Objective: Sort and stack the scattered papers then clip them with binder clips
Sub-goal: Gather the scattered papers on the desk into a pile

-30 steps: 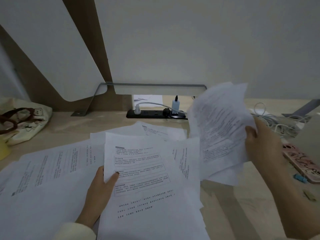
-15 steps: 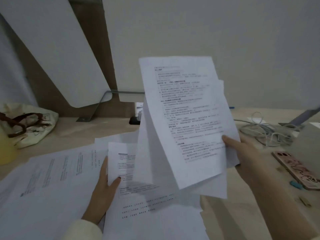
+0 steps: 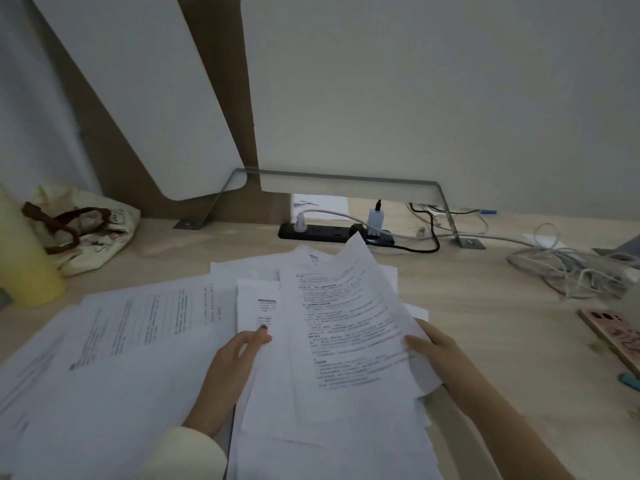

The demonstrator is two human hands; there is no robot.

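Note:
Printed white papers lie scattered over the wooden desk (image 3: 485, 306). My right hand (image 3: 436, 351) grips the right edge of a small bundle of sheets (image 3: 349, 323), thumb on top, and the bundle lies low over the pile in the middle. My left hand (image 3: 235, 362) holds the left edge of a sheet (image 3: 256, 306) in that pile, thumb pressing on its face. More loose sheets (image 3: 131, 327) spread out to the left. A small blue binder clip (image 3: 628, 381) lies at the right edge of the desk.
A black power strip (image 3: 315, 232) with plugs sits at the back, and tangled cables (image 3: 568, 268) lie at the right. A pink phone (image 3: 613, 329) rests at the right edge. A cloth bag (image 3: 90, 233) and a yellow object (image 3: 24, 268) stand at the left.
My right hand has brought the bundle of sheets down from in front of the wall onto the middle pile. My left hand has stayed on its sheet.

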